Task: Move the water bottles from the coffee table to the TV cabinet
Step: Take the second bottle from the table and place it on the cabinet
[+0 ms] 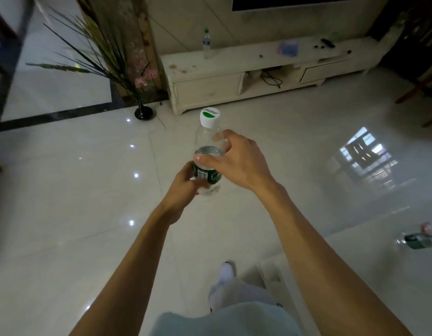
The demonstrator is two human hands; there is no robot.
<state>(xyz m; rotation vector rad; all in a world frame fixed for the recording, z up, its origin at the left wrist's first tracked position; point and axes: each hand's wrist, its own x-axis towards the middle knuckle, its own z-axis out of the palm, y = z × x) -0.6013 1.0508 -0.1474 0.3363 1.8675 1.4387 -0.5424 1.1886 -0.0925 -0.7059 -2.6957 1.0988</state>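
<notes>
— Water bottle upright in mid-air, above the glossy tiled floor, held in both hands. White cap with a green mark on top, green label around the lower body, water level roughly halfway up.

— And the grips?

— Left hand wrapped around the lower part, fingers closed over the label. Right hand clasped around the upper body from the right side, thumb across the front at the water line, forefinger curled up near the shoulder of the bottle.

— Anything already on the TV cabinet?

— Second water bottle standing upright near the left end of the cabinet top, close to the wall. Further right on the same top: a bluish square item, too blurred to name, and a few small dark objects.

— The coffee table?

— Corner of a pale surface at lower right, possibly that. Blurred bottle with a green label lying there on its side, with a pinkish smear just beside it, too blurred to identify.

— Left of the cabinet?

— Black vase with long dry stems on the floor, beside a patterned pillar.
</notes>
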